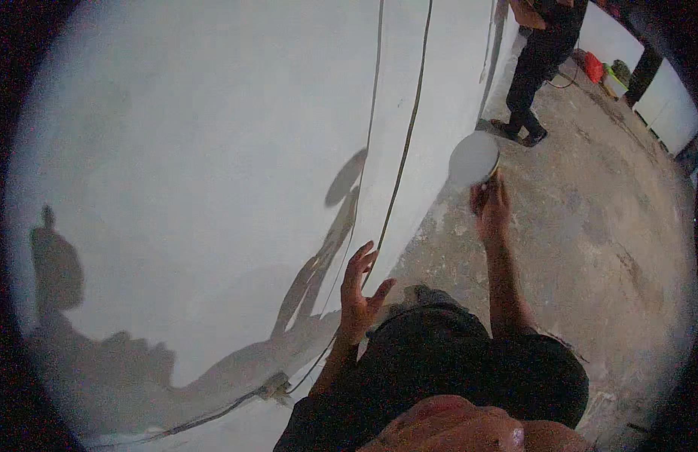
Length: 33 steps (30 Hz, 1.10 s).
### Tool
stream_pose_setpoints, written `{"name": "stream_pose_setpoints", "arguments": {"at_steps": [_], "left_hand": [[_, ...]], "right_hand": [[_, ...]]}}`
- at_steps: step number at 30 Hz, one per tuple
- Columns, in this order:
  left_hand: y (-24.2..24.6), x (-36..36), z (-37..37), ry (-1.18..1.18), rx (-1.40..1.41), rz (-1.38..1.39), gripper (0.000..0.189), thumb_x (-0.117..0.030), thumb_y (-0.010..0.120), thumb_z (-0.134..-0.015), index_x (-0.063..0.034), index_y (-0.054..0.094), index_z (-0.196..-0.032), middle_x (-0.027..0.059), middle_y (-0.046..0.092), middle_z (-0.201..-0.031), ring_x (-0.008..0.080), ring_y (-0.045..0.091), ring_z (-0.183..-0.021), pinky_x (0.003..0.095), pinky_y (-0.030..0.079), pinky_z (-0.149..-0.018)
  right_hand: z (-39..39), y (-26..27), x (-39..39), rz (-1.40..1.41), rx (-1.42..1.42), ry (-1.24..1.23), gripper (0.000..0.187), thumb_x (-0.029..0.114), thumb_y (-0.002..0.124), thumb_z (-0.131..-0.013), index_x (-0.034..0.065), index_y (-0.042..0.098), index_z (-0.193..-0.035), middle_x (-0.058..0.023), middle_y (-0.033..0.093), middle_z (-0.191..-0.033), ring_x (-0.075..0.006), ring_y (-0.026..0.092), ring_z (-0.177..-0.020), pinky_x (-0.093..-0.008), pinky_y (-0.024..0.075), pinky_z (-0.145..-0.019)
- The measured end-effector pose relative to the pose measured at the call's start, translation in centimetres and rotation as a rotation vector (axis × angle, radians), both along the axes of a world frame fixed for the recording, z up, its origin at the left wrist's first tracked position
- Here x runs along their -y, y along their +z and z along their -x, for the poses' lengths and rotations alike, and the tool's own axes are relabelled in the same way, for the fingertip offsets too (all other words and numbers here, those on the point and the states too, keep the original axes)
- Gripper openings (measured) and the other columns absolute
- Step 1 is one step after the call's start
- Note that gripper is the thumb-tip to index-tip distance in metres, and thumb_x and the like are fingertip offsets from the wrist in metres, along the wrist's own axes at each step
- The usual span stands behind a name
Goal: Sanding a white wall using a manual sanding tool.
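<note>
My right hand (491, 206) is closed around the near edge or handle of a round, flat white disc (472, 158). The grip is partly hidden by my fingers, and the disc's exact kind is unclear. It is held up in front of the foot of the white wall. Over on the left, my left hand (360, 305) is raised with its fingers spread and nothing in it. A dark cable (406, 141) runs down right behind that hand; whether they touch, I cannot tell.
A smooth white wall (213, 141) fills the left, with shadows on it. Its cable continues past a rough patch (278, 384) low down. Another person (530, 73) stands farther along the wall on the worn concrete floor (586, 226). Red and green things (594, 68) lie far right.
</note>
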<state>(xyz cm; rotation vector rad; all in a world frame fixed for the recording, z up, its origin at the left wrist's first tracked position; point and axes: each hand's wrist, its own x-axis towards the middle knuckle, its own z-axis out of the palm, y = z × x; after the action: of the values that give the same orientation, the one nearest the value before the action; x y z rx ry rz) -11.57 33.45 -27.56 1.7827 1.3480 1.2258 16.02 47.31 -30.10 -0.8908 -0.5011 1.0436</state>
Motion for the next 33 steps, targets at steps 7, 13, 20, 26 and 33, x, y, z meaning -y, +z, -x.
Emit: {"name": "stream_pose_setpoints", "arguments": {"at_steps": [7, 13, 20, 26, 33], "left_hand": [[3.4, 0.9, -1.3, 0.198, -0.024, -0.035, 0.056, -0.033, 0.077, -0.087, -0.0042, 0.056, -0.13, 0.0177, 0.049, -0.144, 0.0341, 0.051, -0.131, 0.0468, 0.047, -0.102], [2.9, 0.0, -2.3, 0.254, -0.003, -0.096, 0.051, -0.024, 0.077, -0.086, -0.0054, 0.057, -0.128, 0.0191, 0.053, -0.141, 0.0352, 0.05, -0.131, 0.0494, 0.042, -0.108], [2.6, 0.1, -2.2, 0.315, -0.088, -0.107, 0.052, -0.021, 0.077, -0.085, -0.0059, 0.056, -0.13, 0.0185, 0.052, -0.141, 0.035, 0.051, -0.13, 0.0474, 0.045, -0.106], [4.0, 0.1, -2.9, 0.386, -0.013, 0.012, 0.054, -0.021, 0.077, -0.084, -0.0065, 0.054, -0.131, 0.018, 0.051, -0.142, 0.0346, 0.052, -0.13, 0.0464, 0.047, -0.104], [3.0, -0.1, -2.4, 0.369, -0.062, -0.114, 0.051, -0.02, 0.078, -0.083, -0.0071, 0.057, -0.128, 0.0179, 0.052, -0.142, 0.0353, 0.051, -0.131, 0.0483, 0.044, -0.107]], "right_hand": [[-2.9, 5.2, -7.8, -0.259, 1.076, -0.295, 0.027, 0.034, 0.048, -0.107, 0.0091, 0.053, -0.098, 0.0013, 0.058, -0.075, -0.0043, 0.044, -0.053, -0.0229, 0.036, -0.047], [5.5, 6.3, -11.8, -0.273, 0.583, -0.106, 0.021, 0.022, 0.046, -0.107, 0.0052, 0.053, -0.097, -0.0048, 0.062, -0.082, -0.008, 0.05, -0.054, -0.0251, 0.0417, -0.049], [9.4, 5.9, -14.0, -0.403, 0.808, -0.08, 0.024, 0.024, 0.056, -0.103, 0.0024, 0.048, -0.095, -0.0093, 0.061, -0.074, -0.0084, 0.054, -0.059, -0.0266, 0.0449, -0.054], [8.2, 7.1, -18.4, -0.304, 0.648, -0.111, 0.037, 0.032, 0.068, -0.096, 0.0037, 0.047, -0.087, -0.011, 0.058, -0.067, -0.0136, 0.05, -0.058, -0.032, 0.0447, -0.053], [9.2, 6.0, -16.0, -0.397, 0.832, 0.071, 0.033, 0.022, 0.064, -0.1, 0.0051, 0.044, -0.08, 0.0005, 0.049, -0.068, -0.007, 0.042, -0.067, -0.0241, 0.0378, -0.059]]}}
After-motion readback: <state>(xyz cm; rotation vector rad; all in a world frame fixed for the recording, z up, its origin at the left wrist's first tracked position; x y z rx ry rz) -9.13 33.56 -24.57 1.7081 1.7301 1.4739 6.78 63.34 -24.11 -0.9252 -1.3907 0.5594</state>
